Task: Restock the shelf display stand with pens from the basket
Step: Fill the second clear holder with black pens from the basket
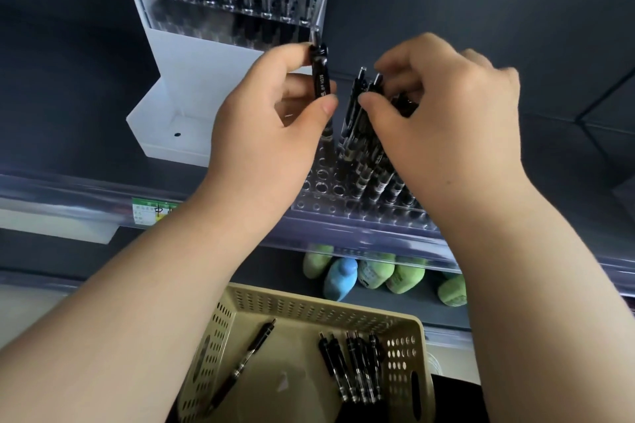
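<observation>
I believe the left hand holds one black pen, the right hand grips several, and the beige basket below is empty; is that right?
Not quite: the head view shows the basket holds pens, a lone pen at its left and a cluster at its right. The left hand does hold one black pen, and the right hand grips several pens.

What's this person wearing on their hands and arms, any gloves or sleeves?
Nothing visible. The left hand and right hand are bare, no gloves, rings or watch; both forearms are uncovered to the frame edge, with no sleeve in view.
</observation>
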`<state>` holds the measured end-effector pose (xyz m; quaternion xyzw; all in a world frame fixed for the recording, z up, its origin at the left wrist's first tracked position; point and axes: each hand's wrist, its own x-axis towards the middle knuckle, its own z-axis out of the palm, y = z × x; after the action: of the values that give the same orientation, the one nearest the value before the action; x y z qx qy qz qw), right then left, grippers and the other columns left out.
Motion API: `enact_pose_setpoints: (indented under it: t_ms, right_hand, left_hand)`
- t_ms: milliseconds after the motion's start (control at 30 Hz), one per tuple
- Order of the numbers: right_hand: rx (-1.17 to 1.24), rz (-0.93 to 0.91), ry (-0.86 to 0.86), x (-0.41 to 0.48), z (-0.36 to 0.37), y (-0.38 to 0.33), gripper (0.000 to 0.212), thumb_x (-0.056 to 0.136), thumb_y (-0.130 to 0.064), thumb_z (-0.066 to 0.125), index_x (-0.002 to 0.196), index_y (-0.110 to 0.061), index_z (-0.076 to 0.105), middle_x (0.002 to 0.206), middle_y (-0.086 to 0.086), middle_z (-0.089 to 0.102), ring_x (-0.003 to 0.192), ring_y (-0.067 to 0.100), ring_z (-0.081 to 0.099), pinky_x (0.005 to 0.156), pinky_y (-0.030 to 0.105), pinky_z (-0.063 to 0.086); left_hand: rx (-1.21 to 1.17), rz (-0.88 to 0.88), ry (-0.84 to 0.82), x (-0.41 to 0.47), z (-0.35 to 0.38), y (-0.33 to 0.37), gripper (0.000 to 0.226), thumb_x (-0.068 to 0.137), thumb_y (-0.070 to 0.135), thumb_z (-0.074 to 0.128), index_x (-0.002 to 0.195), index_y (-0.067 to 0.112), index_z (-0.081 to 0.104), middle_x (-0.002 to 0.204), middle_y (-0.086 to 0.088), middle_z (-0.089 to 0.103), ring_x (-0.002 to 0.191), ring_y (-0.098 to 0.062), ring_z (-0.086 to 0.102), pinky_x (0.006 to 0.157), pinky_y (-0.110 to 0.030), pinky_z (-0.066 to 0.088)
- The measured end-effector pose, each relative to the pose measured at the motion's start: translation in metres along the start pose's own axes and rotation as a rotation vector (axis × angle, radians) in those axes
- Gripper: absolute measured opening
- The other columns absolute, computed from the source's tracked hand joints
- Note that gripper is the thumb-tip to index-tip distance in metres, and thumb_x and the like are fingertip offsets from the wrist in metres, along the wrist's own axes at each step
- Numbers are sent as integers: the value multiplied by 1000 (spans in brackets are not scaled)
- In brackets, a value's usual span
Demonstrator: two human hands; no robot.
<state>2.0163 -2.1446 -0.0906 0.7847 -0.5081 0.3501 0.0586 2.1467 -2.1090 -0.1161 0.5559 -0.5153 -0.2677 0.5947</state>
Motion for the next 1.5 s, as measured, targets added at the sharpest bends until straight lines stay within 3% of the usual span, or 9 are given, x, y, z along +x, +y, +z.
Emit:
enact_pose_setpoints:
  t_ms: [133,367,533,767,967,1167,1367,1500]
  right_hand:
    - [-101,-51,40,-3,10,-1,16,79,-26,65,94,-22,68,78,-6,68,88,27,56,74,33,20]
    - [-188,-76,53,0,12,-2,12,78,-23,62,89,-20,68,73,-5,68,82,27,55,72,34,18]
    - [-200,-64,59,4,10,-3,15,78,-24,57,87,-20,68,70,-3,66,82,27,54,73,34,18]
    - [-208,-65,15,5,9,-2,18,84,-32,55,95,-24,67,81,-5,68,95,26,54,75,34,16]
    - [-52,33,-66,6,8,1,14,86,-37,58,96,-28,60,81,-13,59,97,17,53,83,33,23]
    - [-74,66,-98,8,10,2,14,87,-37,55,95,-27,62,79,-15,55,101,15,50,82,33,22]
    - [-134,49,-100,9,8,5,17,87,-40,55,99,-33,64,98,-14,60,112,16,43,81,34,22]
    - [-105,56,-97,10,5,6,18,88,-43,54,99,-34,65,100,-15,60,111,15,44,82,34,23]
  left_hand:
    - [-31,-10,4,-2,-2,3,29,86,10,64,112,24,60,94,13,71,92,4,64,85,-16,50]
    - [-10,-13,-7,-1,0,5,31,83,10,68,112,20,64,95,7,70,87,-1,66,83,-19,53]
    - [46,30,-40,-4,4,6,33,81,9,69,108,26,64,88,13,69,83,2,66,80,-16,52]
    - [121,22,-33,-2,6,1,33,82,9,68,111,25,64,90,13,69,84,2,66,83,-18,52]
    - [179,13,-18,-2,6,-3,36,82,11,69,116,21,65,94,9,70,86,0,67,85,-21,53]
    - [272,42,-45,-4,10,-5,35,83,12,67,115,26,65,95,10,70,86,2,65,83,-13,50]
    - [292,63,-47,-11,11,-5,35,84,10,67,116,24,65,96,8,69,86,2,65,83,-12,49]
    - [338,44,-83,-11,14,-8,31,82,10,69,109,23,65,88,14,67,80,2,64,77,-7,48]
